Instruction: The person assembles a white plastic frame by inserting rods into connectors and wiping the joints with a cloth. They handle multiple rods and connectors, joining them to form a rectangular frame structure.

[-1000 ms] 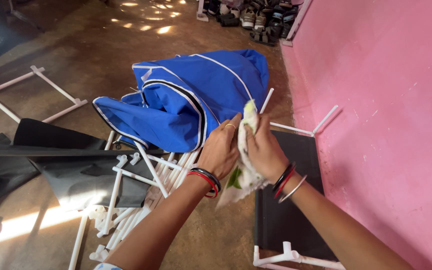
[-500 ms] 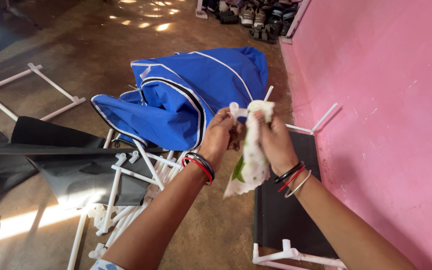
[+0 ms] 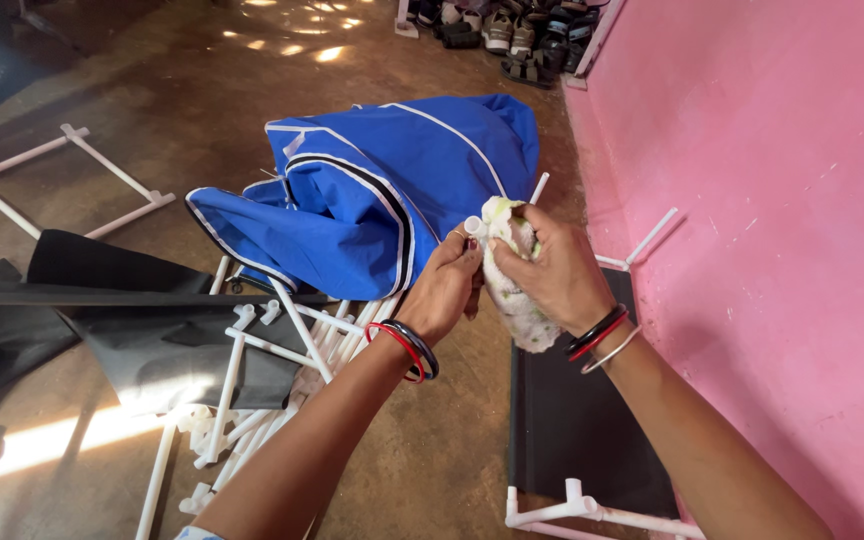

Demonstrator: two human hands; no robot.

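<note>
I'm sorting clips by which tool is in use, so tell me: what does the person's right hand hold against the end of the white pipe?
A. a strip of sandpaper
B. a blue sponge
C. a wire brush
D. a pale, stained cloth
D: the right hand grips a pale, stained cloth bunched against the end of the white pipe, which the left hand steadies.

Place: I see a home entryway | pink wall [image 3: 772, 200] | bare earthen floor [image 3: 172, 90] | shoe rack [image 3: 512, 35] at far edge
</note>
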